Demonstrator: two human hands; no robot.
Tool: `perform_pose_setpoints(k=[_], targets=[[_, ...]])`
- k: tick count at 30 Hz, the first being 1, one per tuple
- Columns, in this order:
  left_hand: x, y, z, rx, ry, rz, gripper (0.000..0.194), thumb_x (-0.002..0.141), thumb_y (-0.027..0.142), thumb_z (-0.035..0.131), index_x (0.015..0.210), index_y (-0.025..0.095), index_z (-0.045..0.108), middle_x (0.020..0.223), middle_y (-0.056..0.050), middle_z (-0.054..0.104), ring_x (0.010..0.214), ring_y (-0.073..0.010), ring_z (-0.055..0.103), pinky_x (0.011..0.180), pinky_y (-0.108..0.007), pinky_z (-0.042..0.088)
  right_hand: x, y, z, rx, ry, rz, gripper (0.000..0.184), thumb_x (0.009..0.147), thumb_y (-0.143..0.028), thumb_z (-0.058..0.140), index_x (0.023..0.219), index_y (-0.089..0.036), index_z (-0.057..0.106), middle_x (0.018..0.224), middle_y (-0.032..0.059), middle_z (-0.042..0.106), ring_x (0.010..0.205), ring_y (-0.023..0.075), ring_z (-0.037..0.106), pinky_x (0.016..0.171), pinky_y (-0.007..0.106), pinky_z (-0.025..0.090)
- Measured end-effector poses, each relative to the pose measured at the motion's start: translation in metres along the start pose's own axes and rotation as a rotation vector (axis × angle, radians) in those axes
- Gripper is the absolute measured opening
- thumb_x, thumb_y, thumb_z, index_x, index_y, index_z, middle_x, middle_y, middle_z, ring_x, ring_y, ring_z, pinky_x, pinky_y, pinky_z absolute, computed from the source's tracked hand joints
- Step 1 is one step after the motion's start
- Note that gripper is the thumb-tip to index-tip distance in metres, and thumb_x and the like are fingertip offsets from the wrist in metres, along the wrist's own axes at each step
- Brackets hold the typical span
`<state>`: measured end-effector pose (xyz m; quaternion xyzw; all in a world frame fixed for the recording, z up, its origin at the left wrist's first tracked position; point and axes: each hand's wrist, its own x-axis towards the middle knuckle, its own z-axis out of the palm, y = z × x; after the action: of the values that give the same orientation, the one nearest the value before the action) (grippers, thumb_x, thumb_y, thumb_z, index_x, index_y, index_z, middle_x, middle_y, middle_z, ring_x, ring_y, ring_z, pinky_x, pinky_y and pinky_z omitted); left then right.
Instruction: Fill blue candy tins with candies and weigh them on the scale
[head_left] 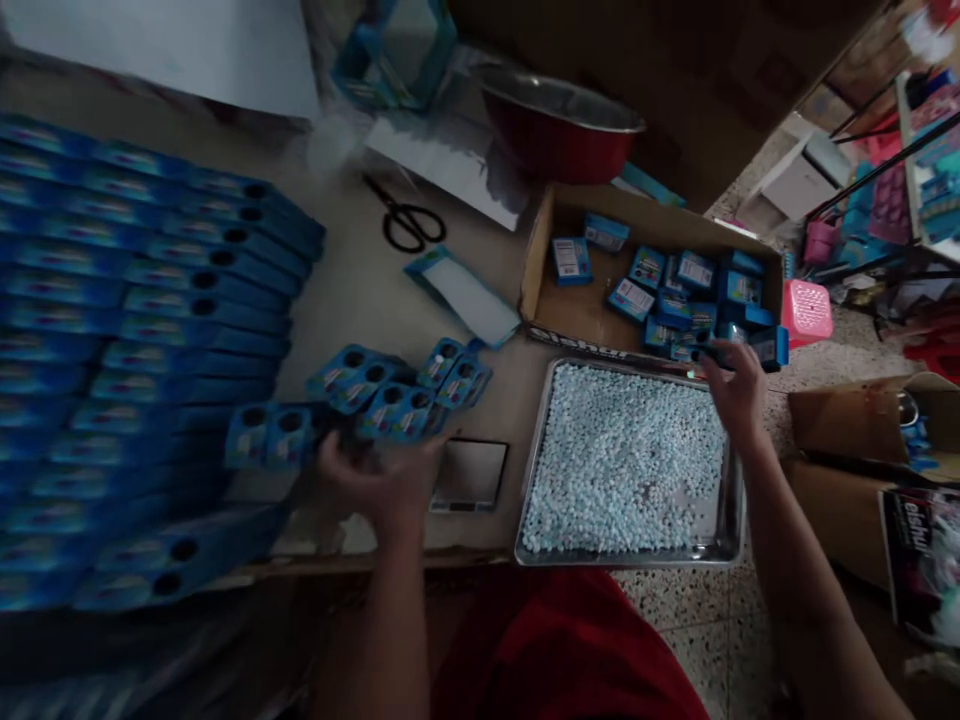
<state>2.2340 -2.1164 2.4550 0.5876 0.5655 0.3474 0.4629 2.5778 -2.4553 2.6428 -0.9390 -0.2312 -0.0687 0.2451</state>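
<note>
My left hand (386, 485) is blurred over the table, close to a pair of small blue boxes (268, 437) with round dark holes. Its fingers are smeared, so I cannot tell whether it grips anything. More small blue boxes (401, 410) stand in a cluster just beyond it. At the near right edge of an open cardboard carton (577, 312), my right hand (739, 390) has its fingers bent onto a small blue box (697, 352), partly hidden. Below the carton lies a metal tray (527, 510) filled with tiny pale blue and white beads (622, 455).
Rows of blue boxes (142, 330) cover the table's left side. Black-handled scissors (409, 227), a flat pale-topped blue package (469, 295) and a small flat scale-like device (470, 473) lie mid-table. A red bowl (562, 130) stands behind. Cardboard boxes (847, 425) sit at right.
</note>
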Motion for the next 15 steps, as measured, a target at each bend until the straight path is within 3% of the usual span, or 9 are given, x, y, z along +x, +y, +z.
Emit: perform_pose_setpoints(k=[1,3,5,7,9,10,12,13,15], targets=[[-0.007,0.013,-0.008,0.067,0.092,0.041,0.101,0.054,0.043,0.100,0.141,0.033,0.050,0.155,-0.010,0.063,0.141,-0.0394,0.065,0.125,-0.065,0.052,0.027,0.010,-0.001,-0.048,-0.055,0.102,0.034,0.103,-0.046,0.065,0.124,-0.021,0.076,0.121,0.0143,0.083,0.115,0.0324,0.079,0.101,0.049,0.062],[-0.014,0.053,-0.004,0.133,0.074,0.254,0.069,0.073,0.051,0.094,0.131,0.033,0.061,0.138,-0.007,0.071,0.127,-0.0365,0.072,0.115,-0.063,0.060,0.073,0.024,0.008,-0.201,-0.220,0.265,0.041,0.104,-0.045,0.065,0.135,-0.019,0.071,0.117,0.0154,0.084,0.114,0.0352,0.080,0.100,0.048,0.061],[-0.007,0.106,0.036,0.157,-0.118,0.586,0.036,0.088,0.046,0.087,0.114,0.028,0.070,0.114,-0.006,0.076,0.110,-0.0334,0.075,0.107,-0.057,0.062,0.108,0.025,0.031,-0.322,-0.367,0.301,0.054,0.105,-0.048,0.066,0.149,-0.017,0.063,0.127,0.0193,0.082,0.124,0.0383,0.077,0.104,0.048,0.058],[0.008,0.160,0.110,0.256,-0.396,0.870,0.019,0.097,0.038,0.081,0.110,0.026,0.074,0.107,-0.007,0.077,0.106,-0.0304,0.074,0.106,-0.050,0.061,0.130,0.016,0.062,-0.420,-0.474,0.312,0.065,0.107,-0.055,0.064,0.156,-0.015,0.056,0.143,0.0260,0.074,0.134,0.0413,0.072,0.108,0.049,0.055],[0.019,0.202,0.201,0.460,-0.712,0.980,0.012,0.102,0.026,0.074,0.113,0.023,0.074,0.116,-0.011,0.076,0.118,-0.0303,0.072,0.109,-0.046,0.058,0.140,0.004,0.094,-0.493,-0.551,0.373,0.073,0.107,-0.064,0.060,0.158,-0.013,0.053,0.152,0.0312,0.065,0.140,0.0442,0.069,0.113,0.052,0.053],[0.020,0.216,0.246,0.586,-0.875,1.002,0.017,0.100,0.022,0.076,0.117,0.020,0.074,0.122,-0.013,0.075,0.123,-0.0316,0.070,0.110,-0.046,0.057,0.142,-0.001,0.108,-0.510,-0.579,0.411,0.076,0.107,-0.067,0.059,0.158,-0.012,0.053,0.155,0.0325,0.061,0.142,0.0452,0.067,0.115,0.054,0.051],[0.013,0.227,0.320,0.821,-1.168,1.025,0.055,0.086,0.019,0.093,0.135,0.015,0.069,0.146,-0.021,0.064,0.136,-0.0382,0.062,0.113,-0.050,0.054,0.145,-0.006,0.130,-0.513,-0.600,0.467,0.078,0.104,-0.067,0.064,0.160,-0.013,0.051,0.159,0.0335,0.056,0.146,0.0456,0.064,0.117,0.057,0.049],[0.007,0.225,0.348,0.839,-1.239,1.037,0.069,0.076,0.018,0.100,0.138,0.016,0.070,0.149,-0.021,0.062,0.139,-0.0407,0.058,0.115,-0.052,0.053,0.147,-0.005,0.136,-0.508,-0.598,0.490,0.078,0.102,-0.063,0.069,0.160,-0.013,0.051,0.160,0.0340,0.054,0.147,0.0457,0.063,0.118,0.059,0.048],[-0.005,0.214,0.384,0.839,-1.334,1.062,0.085,0.068,0.019,0.106,0.144,0.020,0.069,0.156,-0.021,0.057,0.148,-0.0442,0.051,0.118,-0.057,0.050,0.152,0.000,0.138,-0.476,-0.568,0.516,0.076,0.099,-0.052,0.075,0.159,-0.011,0.052,0.162,0.0352,0.052,0.148,0.0467,0.061,0.120,0.065,0.045]])
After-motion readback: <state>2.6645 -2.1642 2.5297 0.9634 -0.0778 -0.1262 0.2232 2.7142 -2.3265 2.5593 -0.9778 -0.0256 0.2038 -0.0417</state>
